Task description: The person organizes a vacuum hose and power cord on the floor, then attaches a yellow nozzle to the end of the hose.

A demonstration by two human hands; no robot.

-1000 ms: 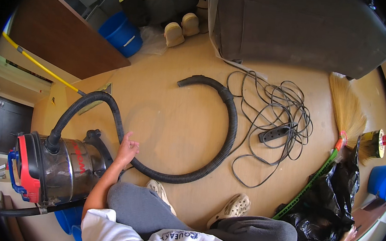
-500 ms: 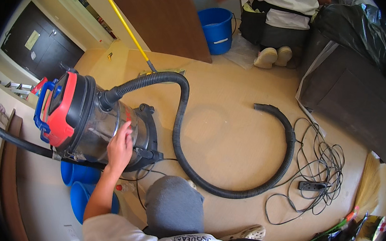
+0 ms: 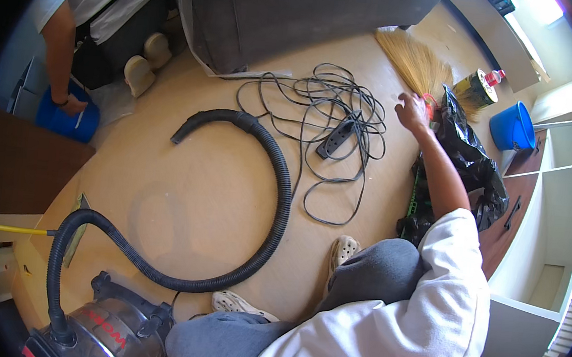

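My right arm is stretched out to the far right, and my right hand [image 3: 413, 113] is above the floor at the bound red neck of a straw broom [image 3: 415, 62]. Its fingers look apart, with nothing visible in them. Beside that hand lies a crumpled black plastic bag [image 3: 469, 143]. A tangled black extension cord [image 3: 335, 141] with a socket strip is on the floor to its left. My left hand is out of the picture. At lower left stands a wet-dry vacuum cleaner [image 3: 113, 330], its black ribbed hose [image 3: 282, 205] curving across the floor.
A co-worker kneels at upper left, one hand at a blue bucket [image 3: 67, 118]. A dark covered sofa-like piece [image 3: 300, 16] blocks the far side. Another blue bucket [image 3: 511, 127], a round tin [image 3: 477, 88] and a white shelf unit [image 3: 557, 223] stand right. A yellow pole [image 3: 13, 227] lies left.
My view has swung right, so the vacuum cleaner has shifted to lower left. My left hand, earlier at the vacuum's tank, has left the picture; my right hand now reaches toward the broom.
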